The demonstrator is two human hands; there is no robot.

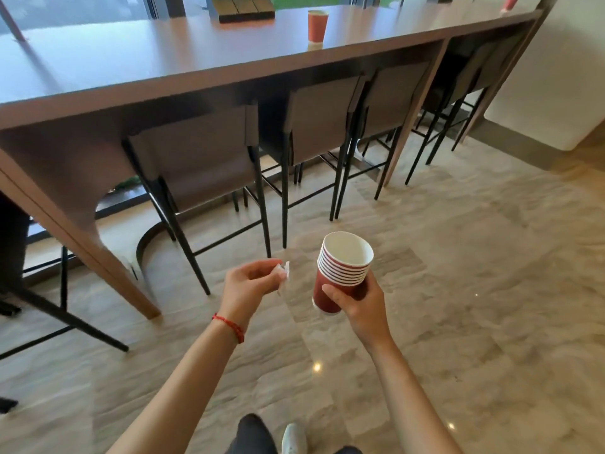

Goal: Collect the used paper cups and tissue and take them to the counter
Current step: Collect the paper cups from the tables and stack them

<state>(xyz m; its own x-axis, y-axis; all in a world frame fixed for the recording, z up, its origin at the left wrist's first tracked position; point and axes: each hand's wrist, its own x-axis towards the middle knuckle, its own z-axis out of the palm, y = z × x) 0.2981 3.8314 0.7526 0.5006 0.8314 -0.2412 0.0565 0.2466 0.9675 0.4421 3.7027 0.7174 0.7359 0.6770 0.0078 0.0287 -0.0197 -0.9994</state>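
Stack of red paper cups (343, 270) held up over the floor (458, 290), tilted, R hand (361, 303) w/ fingers (330, 291) curled round it. Bit of white tissue (284, 273) pinched in L hand (248, 285), just beside the stack, not touching. One more red cup (317, 26) stood upright on the long table (131, 70), well apart. Far cup (509, 2) at table's end, blurry. Stools (203, 158) tucked under.

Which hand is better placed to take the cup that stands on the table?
Probably the left hand: it only pinches a small tissue, while the right hand grips the cup stack. The cup could go onto that stack.
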